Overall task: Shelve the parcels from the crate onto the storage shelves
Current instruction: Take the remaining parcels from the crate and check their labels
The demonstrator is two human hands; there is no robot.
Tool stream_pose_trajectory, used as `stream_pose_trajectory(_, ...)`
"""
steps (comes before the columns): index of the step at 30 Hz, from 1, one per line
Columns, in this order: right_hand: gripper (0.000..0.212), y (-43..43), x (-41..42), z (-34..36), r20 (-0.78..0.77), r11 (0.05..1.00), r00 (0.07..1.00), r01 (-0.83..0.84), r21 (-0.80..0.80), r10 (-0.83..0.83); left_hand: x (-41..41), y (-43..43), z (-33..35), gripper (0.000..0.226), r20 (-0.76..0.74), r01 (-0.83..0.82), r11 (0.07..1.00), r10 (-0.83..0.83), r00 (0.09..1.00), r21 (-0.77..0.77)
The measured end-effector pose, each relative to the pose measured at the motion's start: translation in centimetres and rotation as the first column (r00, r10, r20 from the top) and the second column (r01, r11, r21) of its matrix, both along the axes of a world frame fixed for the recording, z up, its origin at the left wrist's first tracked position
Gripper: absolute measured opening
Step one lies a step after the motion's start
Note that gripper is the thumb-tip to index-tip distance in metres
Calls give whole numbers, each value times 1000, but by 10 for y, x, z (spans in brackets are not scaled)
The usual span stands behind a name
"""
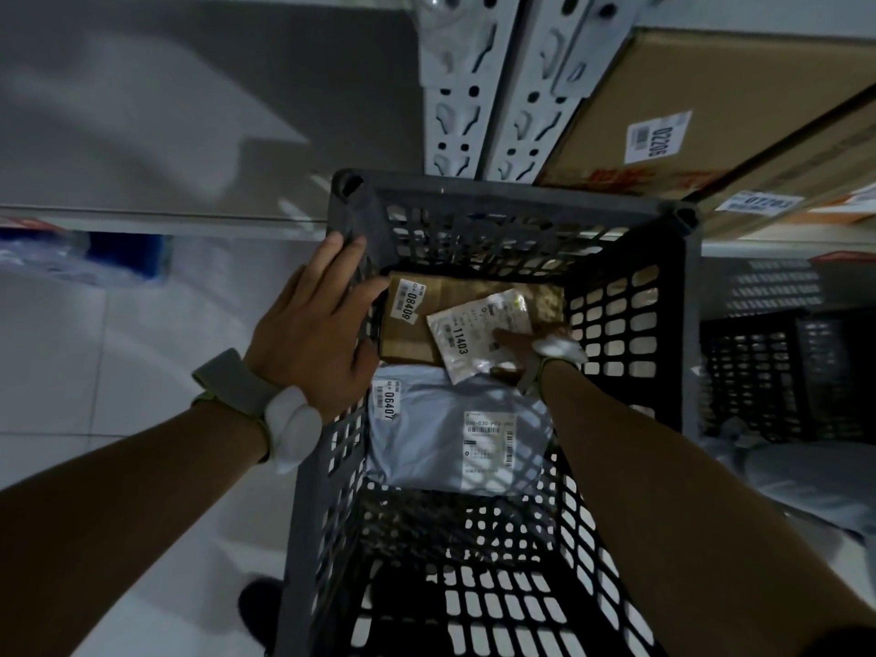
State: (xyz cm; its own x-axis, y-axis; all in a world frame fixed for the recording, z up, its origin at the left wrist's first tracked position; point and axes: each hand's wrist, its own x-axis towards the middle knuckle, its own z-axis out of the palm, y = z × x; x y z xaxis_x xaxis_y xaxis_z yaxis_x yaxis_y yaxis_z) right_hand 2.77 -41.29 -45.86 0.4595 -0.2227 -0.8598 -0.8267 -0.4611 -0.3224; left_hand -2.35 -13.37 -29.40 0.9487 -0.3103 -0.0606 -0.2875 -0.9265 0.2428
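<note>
A dark grey slatted crate [521, 196] stands on the floor in front of me. At its bottom lie a brown cardboard parcel [412, 324] labelled 08409 and a grey poly-bag parcel [426, 443] labelled 06407. My right hand [521, 348] reaches deep into the crate and pinches a small white packet [474, 334] labelled 11403, thumb on top, above the cardboard parcel. My left hand [313, 334] rests on the crate's left rim, with its fingers curled over the edge.
Grey metal shelf uprights [479, 101] rise just behind the crate. To their right, large cardboard boxes [711, 111] with number labels sit on a shelf. A second dark crate [782, 372] stands at the right. White tiled floor [95, 348] spreads to the left.
</note>
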Motion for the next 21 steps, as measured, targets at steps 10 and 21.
stream_pose_trajectory(10,99,-19,-8,32,181,999,982,49,-8,-46,1,3,-3,61,2,0,1000,0,1000,-1)
stream_pose_trajectory(21,51,0,-12,182,601,987,788,-49,-156,134,2,1,-3,63,-58,36,999,-35,998,22)
